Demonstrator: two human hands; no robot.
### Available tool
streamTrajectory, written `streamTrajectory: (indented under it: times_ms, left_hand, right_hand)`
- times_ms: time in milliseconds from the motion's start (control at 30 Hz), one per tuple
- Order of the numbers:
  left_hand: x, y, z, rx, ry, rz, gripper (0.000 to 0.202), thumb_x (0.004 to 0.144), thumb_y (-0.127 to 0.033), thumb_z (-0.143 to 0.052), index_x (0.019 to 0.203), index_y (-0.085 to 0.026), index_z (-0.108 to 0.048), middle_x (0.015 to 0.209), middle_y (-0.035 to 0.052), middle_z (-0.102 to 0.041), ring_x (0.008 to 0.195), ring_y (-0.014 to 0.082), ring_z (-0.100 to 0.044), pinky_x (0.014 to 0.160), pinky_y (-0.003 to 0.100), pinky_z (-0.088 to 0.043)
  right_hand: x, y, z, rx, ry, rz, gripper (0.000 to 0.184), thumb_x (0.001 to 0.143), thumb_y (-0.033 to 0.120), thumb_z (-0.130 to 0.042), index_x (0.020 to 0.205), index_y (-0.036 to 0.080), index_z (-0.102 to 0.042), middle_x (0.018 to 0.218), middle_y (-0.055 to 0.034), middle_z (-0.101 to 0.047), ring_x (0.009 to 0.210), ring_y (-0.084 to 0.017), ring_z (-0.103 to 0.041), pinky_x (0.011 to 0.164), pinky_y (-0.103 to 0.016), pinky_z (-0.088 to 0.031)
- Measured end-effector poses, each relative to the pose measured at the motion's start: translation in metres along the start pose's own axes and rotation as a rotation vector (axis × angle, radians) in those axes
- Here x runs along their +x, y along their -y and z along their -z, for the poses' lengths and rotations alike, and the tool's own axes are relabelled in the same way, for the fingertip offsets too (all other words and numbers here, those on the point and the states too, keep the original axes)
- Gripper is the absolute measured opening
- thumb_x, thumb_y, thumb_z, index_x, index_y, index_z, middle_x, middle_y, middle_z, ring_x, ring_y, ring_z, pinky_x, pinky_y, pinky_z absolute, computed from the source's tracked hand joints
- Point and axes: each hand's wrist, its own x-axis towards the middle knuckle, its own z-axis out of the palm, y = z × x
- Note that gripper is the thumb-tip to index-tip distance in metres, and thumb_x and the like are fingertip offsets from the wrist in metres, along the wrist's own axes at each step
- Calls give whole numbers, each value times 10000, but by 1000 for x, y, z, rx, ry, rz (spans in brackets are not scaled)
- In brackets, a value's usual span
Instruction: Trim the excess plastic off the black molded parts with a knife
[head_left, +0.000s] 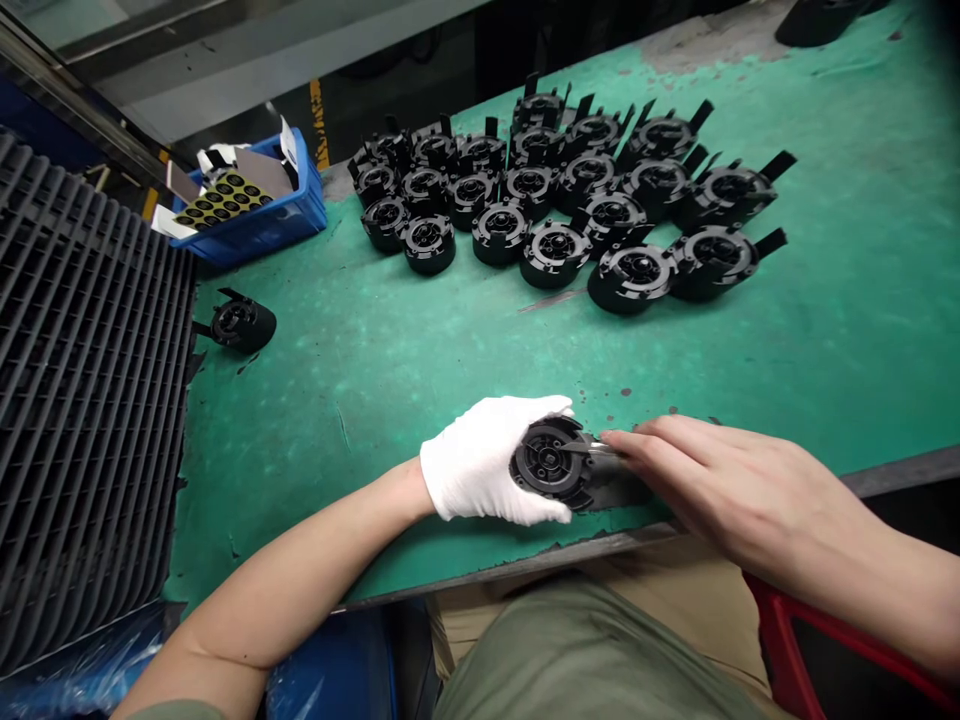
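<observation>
L hand (484,458), in a white glove, sits at the near edge of the counter (420,370), which has a worn green mat on top. Its fingers are clamped on a round black plastic part (550,462): thumb over the top rim, the rest curled under the lower rim. The part's open face, w/ concentric rings and a centre hub, points toward the camera. The part is low over the mat, just inside the front edge; can't tell if it touches.

R hand (697,480) is bare and comes in from the right, palm down. Its fingers are pinched together on a slim metal tool (600,449). The tool's tip lies on the part's right rim. Can't tell what sort of tool it is, too small and partly hidden.

Far side of the counter: a cluster of same-type black parts (570,190) in rough rows, touching or nearly so, several w/ flat tabs sticking up. A thin pale sliver (553,298) lies just in front of them. One lone part (241,323) sits at the left, well apart from the rest.

Back left: a blue bin (262,225) w/ a yellowish sheet of dark round pads (221,200) and some card pieces in it. Along the left edge is a black ribbed tray (82,400). Lower right, below the counter, a red frame (780,620) shows.
</observation>
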Motion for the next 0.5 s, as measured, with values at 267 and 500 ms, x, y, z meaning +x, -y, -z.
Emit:
streamTrajectory:
  times_ms: [267,500]
  left_hand:
    - [0,-1,1,16,1,18,899,788,-856,-1109,1388,-274,-777,1367,150,-914,1296,446,-908,1147,548,-756]
    - [-1,2,0,6,23,18,922,760,-875,-1116,1365,-274,-763,1396,155,-907,1332,459,-904,1170,547,-748]
  right_hand:
    - [14,-7,14,-27,64,-14,515,1169,96,-588,1582,295,-820,984,-59,-789,790,-265,-734,678,-424,-519]
    - [21,-6,4,-37,-58,68,449,1163,11,-580,1524,182,-785,1007,-47,-756,769,-208,-683,694,-373,-484]
